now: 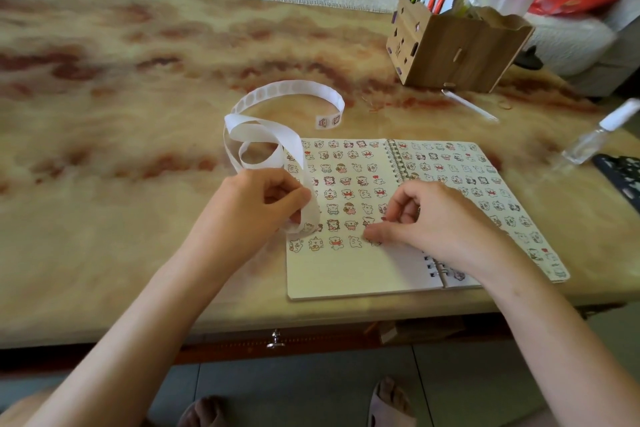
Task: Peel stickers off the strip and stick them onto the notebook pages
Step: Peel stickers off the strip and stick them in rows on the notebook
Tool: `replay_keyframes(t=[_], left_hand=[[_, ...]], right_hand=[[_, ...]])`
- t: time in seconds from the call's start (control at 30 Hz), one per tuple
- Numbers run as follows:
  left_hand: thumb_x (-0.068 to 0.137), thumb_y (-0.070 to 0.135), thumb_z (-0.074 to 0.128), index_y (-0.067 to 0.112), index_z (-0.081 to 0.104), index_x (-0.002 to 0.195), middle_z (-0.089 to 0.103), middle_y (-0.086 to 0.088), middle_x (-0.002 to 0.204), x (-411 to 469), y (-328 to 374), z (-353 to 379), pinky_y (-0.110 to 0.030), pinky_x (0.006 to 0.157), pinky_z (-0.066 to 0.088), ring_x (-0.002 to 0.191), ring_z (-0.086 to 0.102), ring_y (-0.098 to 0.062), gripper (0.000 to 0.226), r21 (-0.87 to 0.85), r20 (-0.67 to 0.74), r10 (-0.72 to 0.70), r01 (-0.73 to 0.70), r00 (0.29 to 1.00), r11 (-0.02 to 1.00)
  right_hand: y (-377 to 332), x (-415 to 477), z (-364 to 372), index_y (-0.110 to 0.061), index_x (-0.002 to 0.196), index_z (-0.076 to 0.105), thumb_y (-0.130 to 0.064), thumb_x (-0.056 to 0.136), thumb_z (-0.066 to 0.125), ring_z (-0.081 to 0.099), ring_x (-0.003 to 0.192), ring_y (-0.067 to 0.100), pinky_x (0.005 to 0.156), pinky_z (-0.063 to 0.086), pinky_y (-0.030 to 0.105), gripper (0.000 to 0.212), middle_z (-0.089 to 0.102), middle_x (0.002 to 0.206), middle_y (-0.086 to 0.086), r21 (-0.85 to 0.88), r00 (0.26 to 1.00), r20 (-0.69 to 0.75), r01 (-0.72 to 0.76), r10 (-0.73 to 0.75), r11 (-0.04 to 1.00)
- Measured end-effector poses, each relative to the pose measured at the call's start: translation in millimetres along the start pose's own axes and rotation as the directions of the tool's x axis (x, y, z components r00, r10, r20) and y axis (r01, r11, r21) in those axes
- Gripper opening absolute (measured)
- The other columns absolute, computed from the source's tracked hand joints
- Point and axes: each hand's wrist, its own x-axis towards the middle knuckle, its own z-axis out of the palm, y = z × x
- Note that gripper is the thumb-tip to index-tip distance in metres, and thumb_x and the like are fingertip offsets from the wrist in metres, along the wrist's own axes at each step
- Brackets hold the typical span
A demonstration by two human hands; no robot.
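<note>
An open spiral notebook lies near the table's front edge, both pages covered with rows of small cartoon stickers. A long white sticker strip curls in loops over the table behind the notebook's left corner. My left hand pinches the strip's near end at the left page's edge. My right hand rests on the left page with fingers curled, its fingertips pressing on a sticker in the lowest row. Whether that sticker is fully stuck down is hidden by the fingers.
A wooden pen holder with pens and scissors stands at the back right. A white pen lies in front of it. A small clear bottle and a dark patterned object sit at the right edge. A sofa runs behind the table.
</note>
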Motion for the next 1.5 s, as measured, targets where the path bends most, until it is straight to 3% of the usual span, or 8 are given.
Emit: replay_keyframes(t=[0.2,0.4,0.6,0.77,0.93,1.1,1.2,1.5], left_hand=[[0.087,0.028,0.063,0.023,0.069,0.075,0.071,0.013,0.064,0,0,0,-0.014,0.057,0.046,0.055,0.06,0.005,0.014,-0.001,0.005,-0.011,0.011,1.0,1.0],[0.087,0.028,0.063,0.023,0.069,0.076,0.07,0.012,0.063,0,1,0,-0.019,0.059,0.049,0.054,0.059,0.004,0.014,0.003,0.003,-0.006,0.006,1.0,1.0],[0.088,0.029,0.062,0.023,0.069,0.075,0.07,0.012,0.063,-1,1,0,-0.024,0.061,0.049,0.055,0.058,0.001,0.016,0.007,0.001,-0.003,0.003,1.0,1.0],[0.088,0.026,0.062,0.021,0.07,0.075,0.071,0.008,0.064,-1,6,-1,-0.008,0.048,0.041,0.051,0.057,0.004,0.015,-0.101,-0.02,0.021,-0.023,1.0,0.995],[0.089,0.02,0.061,0.015,0.07,0.079,0.07,0.004,0.062,0,11,-2,-0.011,0.047,0.041,0.049,0.057,0.002,0.015,-0.286,-0.085,0.034,-0.058,0.996,0.957],[0.09,0.019,0.06,0.015,0.07,0.082,0.071,0.003,0.065,4,9,-1,-0.017,0.047,0.043,0.061,0.063,-0.013,0.013,-0.378,-0.114,0.047,-0.087,0.992,0.922],[0.091,0.018,0.059,0.015,0.069,0.081,0.07,0.005,0.062,2,11,-1,-0.016,0.046,0.043,0.058,0.063,-0.006,0.014,-0.407,-0.112,0.054,-0.095,0.992,0.908],[0.087,0.023,0.063,0.014,0.071,0.079,0.073,-0.002,0.07,-1,14,-3,-0.014,0.053,0.045,0.068,0.067,-0.007,0.015,-0.356,-0.021,0.079,-0.082,0.997,0.931]], right_hand=[[3,2,-2,-0.028,0.08,0.06,-0.041,0.076,0.076,0.051,0.061,0.007,0.059,0.038,0.025,0.022,0.059,0.071,-0.009,-0.013,1.0,-0.002,0.017,-0.017,1.0],[2,0,-3,-0.027,0.083,0.059,-0.051,0.063,0.081,0.049,0.061,0.008,0.057,0.035,0.024,0.038,0.056,0.069,-0.01,-0.002,0.999,0.039,0.018,-0.018,1.0],[8,6,-5,-0.027,0.081,0.061,-0.03,0.078,0.077,0.051,0.063,0.007,0.06,0.039,0.026,0.017,0.059,0.075,-0.006,0.049,0.996,0.084,0.016,-0.02,0.999],[-1,1,-4,-0.025,0.085,0.066,-0.035,0.083,0.068,0.062,0.067,0.006,0.072,0.051,0.025,0.01,0.069,0.076,-0.005,0.244,0.989,-0.059,0.144,-0.134,0.959],[-23,-4,19,-0.02,0.092,0.067,-0.027,0.081,0.073,0.066,0.076,0.01,0.065,0.053,0.02,0.015,0.071,0.085,-0.007,0.499,0.954,-0.145,0.298,-0.261,0.814],[-35,-6,37,-0.016,0.094,0.061,-0.016,0.079,0.076,0.066,0.076,0.008,0.07,0.055,0.036,0.021,0.071,0.083,-0.004,0.581,0.925,-0.259,0.38,-0.278,0.72],[-37,-4,37,-0.018,0.091,0.059,-0.009,0.079,0.076,0.063,0.067,0.003,0.066,0.056,0.041,0.022,0.07,0.077,-0.004,0.633,0.929,-0.274,0.368,-0.248,0.681],[-32,0,33,-0.015,0.087,0.071,-0.008,0.081,0.073,0.066,0.073,0.01,0.069,0.054,0.025,0.009,0.071,0.079,-0.003,0.576,0.897,-0.37,0.427,-0.243,0.697]])
